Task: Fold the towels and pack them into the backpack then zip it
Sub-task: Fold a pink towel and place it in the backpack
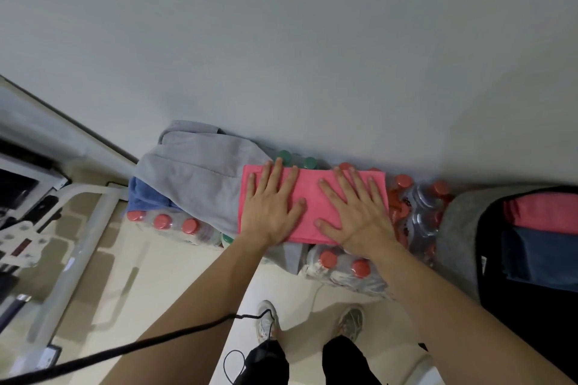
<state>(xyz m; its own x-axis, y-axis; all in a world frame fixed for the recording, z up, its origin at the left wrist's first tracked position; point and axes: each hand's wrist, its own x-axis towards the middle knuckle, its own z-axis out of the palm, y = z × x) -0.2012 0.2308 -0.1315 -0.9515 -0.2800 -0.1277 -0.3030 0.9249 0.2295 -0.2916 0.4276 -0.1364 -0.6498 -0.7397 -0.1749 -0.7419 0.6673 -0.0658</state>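
Note:
A folded pink towel (309, 194) lies flat on top of packs of water bottles against the wall. My left hand (272, 203) presses flat on its left half with fingers spread. On the right half my right hand (353, 209) presses down the same way. A grey towel (194, 178) is draped to the left, with a blue towel (147, 197) under its left edge. At the far right the black backpack (525, 306) stands unzipped, and inside it I see a folded pink towel (544, 212) above a folded blue towel (538, 256).
Shrink-wrapped packs of red-capped water bottles (419, 216) line the wall, more packs (178, 225) at the left. A grey cloth (459, 228) lies beside the backpack. A white frame (93, 212) stands at left. A black cable (125, 350) crosses the floor by my shoes.

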